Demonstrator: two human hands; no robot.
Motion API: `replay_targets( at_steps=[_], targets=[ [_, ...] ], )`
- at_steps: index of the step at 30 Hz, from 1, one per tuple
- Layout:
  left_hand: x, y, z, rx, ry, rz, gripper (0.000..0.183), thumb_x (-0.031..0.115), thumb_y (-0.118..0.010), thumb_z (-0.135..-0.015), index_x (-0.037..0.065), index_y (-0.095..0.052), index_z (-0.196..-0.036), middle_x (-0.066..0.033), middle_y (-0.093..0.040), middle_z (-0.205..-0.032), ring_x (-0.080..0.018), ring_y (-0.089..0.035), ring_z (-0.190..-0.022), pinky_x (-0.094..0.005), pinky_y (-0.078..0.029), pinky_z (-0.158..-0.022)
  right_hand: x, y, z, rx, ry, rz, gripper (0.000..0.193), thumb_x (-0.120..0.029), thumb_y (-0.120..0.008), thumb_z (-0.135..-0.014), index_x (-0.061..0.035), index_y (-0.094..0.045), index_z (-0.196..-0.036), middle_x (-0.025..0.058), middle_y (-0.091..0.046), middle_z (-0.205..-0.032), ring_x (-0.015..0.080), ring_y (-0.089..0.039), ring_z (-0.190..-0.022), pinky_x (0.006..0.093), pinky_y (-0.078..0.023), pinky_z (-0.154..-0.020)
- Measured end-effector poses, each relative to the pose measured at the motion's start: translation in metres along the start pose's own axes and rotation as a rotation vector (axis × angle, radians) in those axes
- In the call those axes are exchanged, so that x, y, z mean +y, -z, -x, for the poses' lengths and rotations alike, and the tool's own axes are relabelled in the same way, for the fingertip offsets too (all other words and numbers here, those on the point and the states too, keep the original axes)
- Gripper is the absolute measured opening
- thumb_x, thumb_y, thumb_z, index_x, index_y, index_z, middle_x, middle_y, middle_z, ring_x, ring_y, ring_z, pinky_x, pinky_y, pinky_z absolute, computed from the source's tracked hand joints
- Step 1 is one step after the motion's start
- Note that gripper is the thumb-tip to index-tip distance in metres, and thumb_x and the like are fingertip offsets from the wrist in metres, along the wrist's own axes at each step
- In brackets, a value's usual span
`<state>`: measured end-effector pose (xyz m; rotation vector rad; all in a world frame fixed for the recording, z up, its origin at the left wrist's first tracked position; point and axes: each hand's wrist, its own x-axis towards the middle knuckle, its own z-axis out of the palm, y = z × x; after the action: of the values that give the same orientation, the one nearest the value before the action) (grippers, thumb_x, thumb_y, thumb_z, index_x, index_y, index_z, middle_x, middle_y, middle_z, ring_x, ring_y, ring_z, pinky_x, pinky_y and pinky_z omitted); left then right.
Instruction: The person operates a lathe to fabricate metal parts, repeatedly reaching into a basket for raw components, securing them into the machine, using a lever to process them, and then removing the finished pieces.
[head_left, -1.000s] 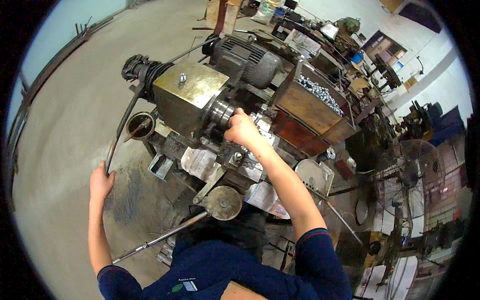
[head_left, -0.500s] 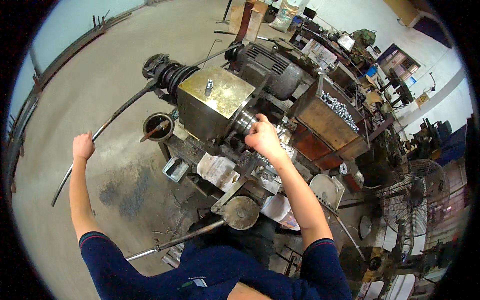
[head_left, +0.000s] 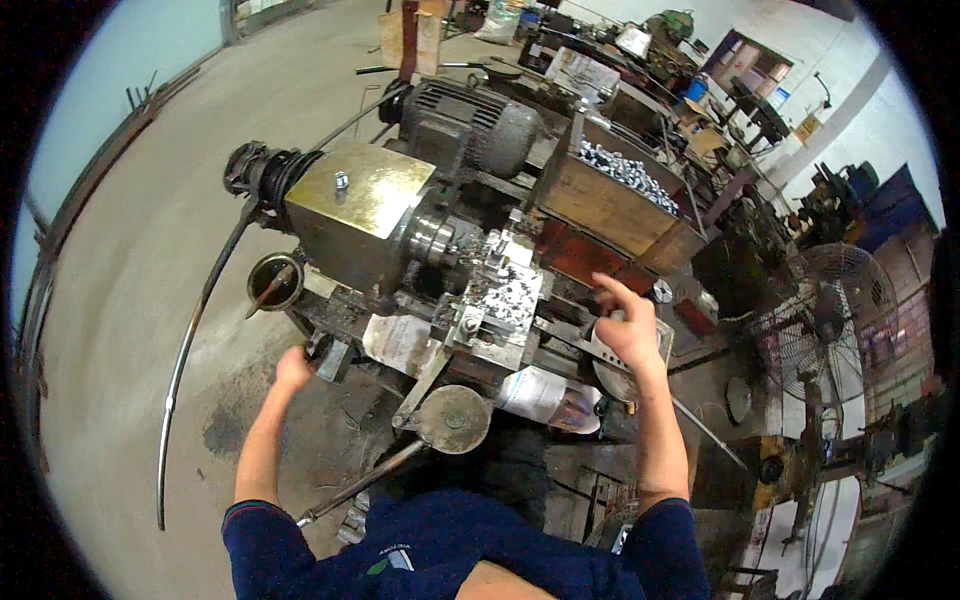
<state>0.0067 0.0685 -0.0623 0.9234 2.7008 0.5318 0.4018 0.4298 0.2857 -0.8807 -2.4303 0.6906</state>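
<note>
A small lathe stands before me, its headstock (head_left: 345, 250) box-shaped with a brass-coloured top and a shiny chuck (head_left: 432, 241) on its right side. My left hand (head_left: 292, 370) is at a small grey box (head_left: 334, 361) on the near left of the lathe; its fingers are partly hidden. The long bar lever (head_left: 197, 325) hangs free on the left, out of that hand. Over a round plate-like wheel (head_left: 612, 372) at the right is my right hand (head_left: 630, 328), empty, with the fingers apart. Bright metal chips cover the tool slide (head_left: 508, 300) between my hands.
A wooden bin (head_left: 600, 195) of small metal parts stands behind the slide. Further back is a motor (head_left: 470, 120). A pot (head_left: 276, 284) with a brush-like stick sits left of the bed. Nearest me is a round metal disc (head_left: 455, 420); a large fan (head_left: 830, 320) stands right.
My left hand has let go of the bar lever and moved down to the grey box. The lever has swung downward. My right hand has left the chuck and moved right, toward the plate-like wheel.
</note>
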Motion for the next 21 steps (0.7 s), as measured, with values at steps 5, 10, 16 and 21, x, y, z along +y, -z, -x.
replay_targets(
  at_steps=[5,10,16,21],
  targets=[
    [0.037,0.020,-0.014,-0.162,-0.265,-0.397,0.038,0.029,-0.068,-0.065,0.010,-0.057,-0.097,-0.0120,-0.063,-0.086,-0.0309,-0.062,-0.080,-0.0423,-0.050,-0.067,0.096,0.047,0.071,0.068,-0.236,0.048,0.045,-0.009,-0.058,-0.057,-0.0034,-0.064,-0.101,0.0125,-0.063,-0.082,0.0210,-0.060,-0.080,0.0310,-0.046,-0.076],
    [0.039,0.019,-0.007,-0.156,-0.215,-0.548,0.037,0.028,-0.068,-0.066,0.012,-0.058,-0.097,-0.0092,-0.064,-0.087,-0.0287,-0.062,-0.082,-0.0408,-0.049,-0.067,0.198,0.072,0.135,0.160,-0.418,0.216,0.045,-0.011,-0.060,-0.056,-0.0030,-0.064,-0.100,0.0155,-0.064,-0.096,0.0274,-0.061,-0.090,0.0319,-0.046,-0.081],
    [0.027,0.037,-0.037,-0.138,-0.388,-0.670,0.022,0.019,-0.064,-0.071,0.016,-0.062,-0.093,-0.0073,-0.064,-0.089,-0.0261,-0.063,-0.084,-0.0395,-0.049,-0.067,0.283,0.109,0.210,-0.032,-0.903,0.681,0.050,-0.016,-0.059,-0.059,-0.0097,-0.062,-0.108,0.0159,-0.061,-0.106,0.0317,-0.056,-0.101,0.0378,-0.043,-0.089],
    [0.052,0.052,-0.021,-0.176,-0.244,-0.606,0.028,0.019,-0.063,-0.073,0.019,-0.063,-0.101,-0.0091,-0.064,-0.093,-0.0279,-0.062,-0.086,-0.0395,-0.050,-0.073,0.329,0.099,0.256,0.077,-0.869,0.891,0.035,-0.018,-0.059,-0.062,-0.0077,-0.060,-0.096,0.0163,-0.061,-0.095,0.0348,-0.055,-0.098,0.0436,-0.042,-0.086]
  ],
)
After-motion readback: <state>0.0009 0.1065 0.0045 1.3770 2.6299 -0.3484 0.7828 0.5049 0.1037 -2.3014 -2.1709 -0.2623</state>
